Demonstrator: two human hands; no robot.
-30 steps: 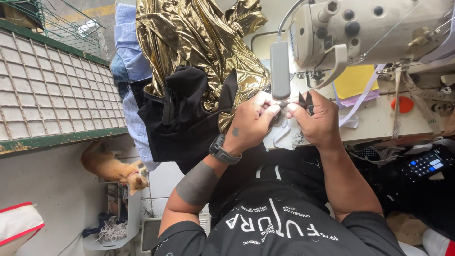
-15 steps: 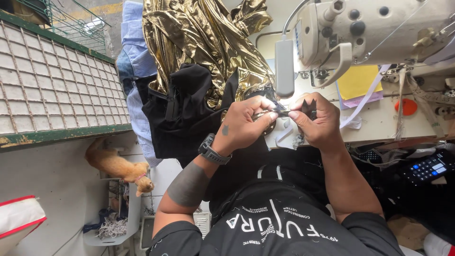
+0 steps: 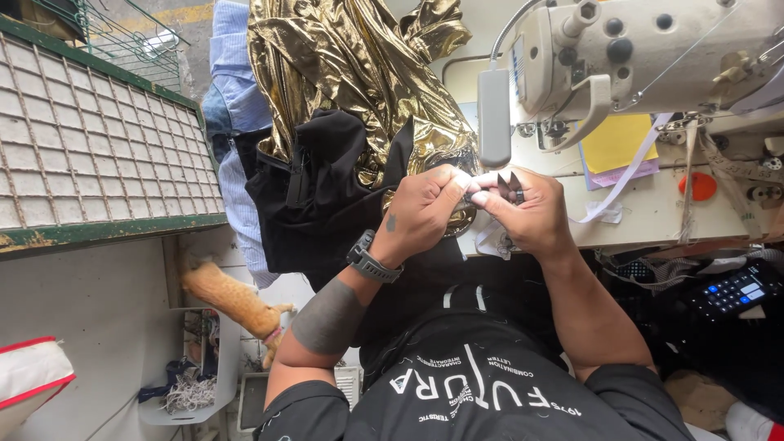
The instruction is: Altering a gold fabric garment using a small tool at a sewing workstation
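Two hands meet just in front of the sewing machine (image 3: 653, 49). Left hand (image 3: 425, 208) fingers pinch a small dark piece (image 3: 474, 198); right hand (image 3: 535, 216) fingers grip small black snips (image 3: 513, 186), tips up. Gold fabric (image 3: 351, 73) and black cloth (image 3: 327, 188) lie piled on the bench (image 3: 653, 216) just beside.

Looks like a small sewing workshop, probably someone's tailoring spot. There's an industrial sewing machine (image 3: 653, 57) on a worktable (image 3: 653, 214), a heap of shiny gold fabric (image 3: 343, 73) and black cloth (image 3: 318, 196) beside it, plus a bin of thread scraps (image 3: 189, 390) on the floor.
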